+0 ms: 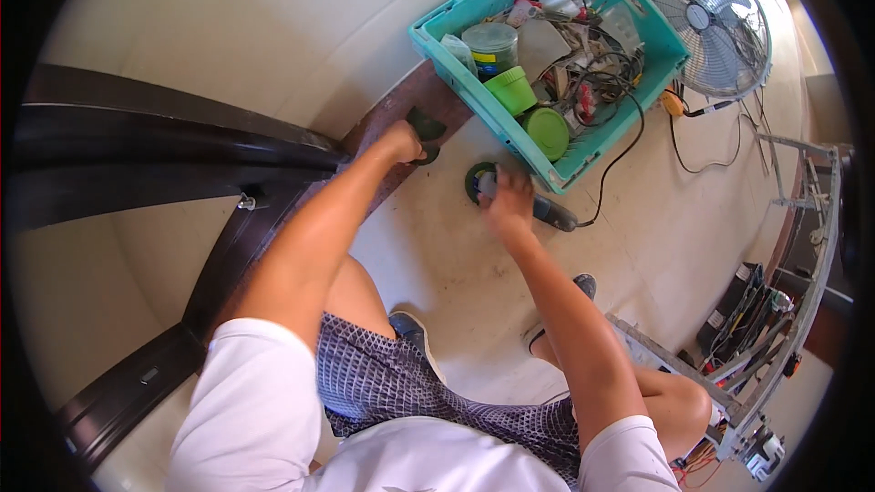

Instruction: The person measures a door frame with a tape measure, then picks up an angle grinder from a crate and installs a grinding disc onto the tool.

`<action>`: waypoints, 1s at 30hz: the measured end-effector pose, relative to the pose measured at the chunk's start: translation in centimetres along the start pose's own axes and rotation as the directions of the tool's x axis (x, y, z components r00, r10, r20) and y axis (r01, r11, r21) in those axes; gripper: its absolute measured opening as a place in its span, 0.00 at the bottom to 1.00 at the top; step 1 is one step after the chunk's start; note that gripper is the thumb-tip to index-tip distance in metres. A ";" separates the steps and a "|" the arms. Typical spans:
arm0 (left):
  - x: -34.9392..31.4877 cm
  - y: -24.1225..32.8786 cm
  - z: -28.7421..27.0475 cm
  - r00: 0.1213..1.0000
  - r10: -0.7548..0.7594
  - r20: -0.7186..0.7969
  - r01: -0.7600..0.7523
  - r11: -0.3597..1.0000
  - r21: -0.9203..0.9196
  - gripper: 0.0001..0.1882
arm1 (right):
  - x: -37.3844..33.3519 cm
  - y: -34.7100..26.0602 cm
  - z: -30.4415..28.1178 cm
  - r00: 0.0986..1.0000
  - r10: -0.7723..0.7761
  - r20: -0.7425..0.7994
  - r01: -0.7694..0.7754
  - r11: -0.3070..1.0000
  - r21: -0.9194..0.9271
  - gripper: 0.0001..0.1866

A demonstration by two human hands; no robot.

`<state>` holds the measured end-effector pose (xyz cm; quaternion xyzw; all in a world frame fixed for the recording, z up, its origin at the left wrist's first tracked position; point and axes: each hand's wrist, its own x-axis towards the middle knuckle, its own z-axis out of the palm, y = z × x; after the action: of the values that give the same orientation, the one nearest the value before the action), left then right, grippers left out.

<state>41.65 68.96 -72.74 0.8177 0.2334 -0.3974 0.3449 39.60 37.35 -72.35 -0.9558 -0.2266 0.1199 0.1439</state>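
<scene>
My left hand [398,141] is low over the reddish-brown strip by the door edge, its fingers closed on a dark green disc [426,122]. A second dark green curved piece [428,156] shows just below those fingers; whether it is joined to the first I cannot make out. On the floor to the right lies an angle grinder [553,213] with a dark green disc [476,184] at its head. My right hand [510,197], a little blurred, grips it near the head and hides part of it. Its black cord runs up into the teal crate.
Beyond the grinder stands the teal crate [483,114] with tubs, cables and scraps. A floor fan [702,18] is at the far right. A metal ladder [825,246] and a black tool bag [734,310] lie at right. The dark door [164,146] fills the left.
</scene>
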 end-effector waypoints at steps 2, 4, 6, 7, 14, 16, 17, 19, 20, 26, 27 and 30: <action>-6.5 2.2 -2.4 0.965 0.240 -0.103 -0.261 0.878 -0.402 0.14 | 0.2 -3.4 -3.6 0.997 0.045 0.059 -0.066 0.906 0.417 0.30; -14.7 5.3 -5.6 0.921 0.388 -0.028 -0.358 0.818 -0.450 0.13 | 0.5 -6.9 -7.9 0.949 0.108 0.297 -0.314 0.426 0.848 0.23; -21.7 6.9 -7.2 0.839 0.525 -0.146 -0.527 0.714 -0.462 0.10 | 0.7 -9.7 -14.2 0.959 -0.081 0.273 -0.260 0.143 0.955 0.19; -24.5 7.6 -7.6 0.831 0.519 -0.201 -0.543 0.681 -0.491 0.10 | 0.7 -11.1 -17.1 0.955 -0.175 0.239 -0.244 -0.007 0.970 0.18; -33.0 12.0 -8.7 0.723 0.593 -0.354 -0.685 0.547 -0.481 0.09 | -0.9 -14.8 -27.4 0.973 -0.188 0.131 -0.110 0.119 0.987 0.11; -33.3 12.7 -8.9 0.711 0.599 -0.369 -0.697 0.530 -0.483 0.07 | -1.0 -14.8 -29.5 0.971 -0.168 0.173 -0.140 0.196 0.971 0.13; -33.1 13.0 -9.1 0.695 0.603 -0.392 -0.712 0.500 -0.493 0.06 | -1.0 -14.7 -30.3 0.968 -0.177 0.176 -0.128 0.255 0.958 0.13; -33.1 13.8 -8.9 0.688 0.588 -0.426 -0.722 0.494 -0.484 0.05 | -1.3 -14.4 -31.6 0.964 -0.191 0.182 -0.101 0.370 0.924 0.13; -33.2 14.2 -8.6 0.696 0.570 -0.438 -0.717 0.518 -0.465 0.04 | -1.6 -14.5 -31.7 0.971 -0.193 0.143 -0.075 0.325 0.943 0.12; -31.8 16.2 -5.3 0.509 0.485 -0.712 -0.860 0.330 -0.389 0.04 | -3.8 -14.7 -30.5 0.976 -0.157 0.150 -0.139 0.078 0.987 0.18; -31.8 16.7 -4.8 0.437 0.475 -0.763 -0.892 0.337 -0.302 0.04 | -4.0 -14.7 -30.6 0.974 -0.167 0.154 -0.160 -0.021 0.987 0.19; -31.8 17.6 -4.2 0.251 0.443 -0.861 -0.926 0.369 -0.080 0.07 | -4.2 -14.6 -31.1 0.979 -0.132 0.156 -0.159 -0.007 0.987 0.24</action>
<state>36.96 57.15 -38.42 0.7552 0.0433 0.2650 0.5980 39.33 41.00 -37.90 -0.5542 -0.0786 0.3437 0.7540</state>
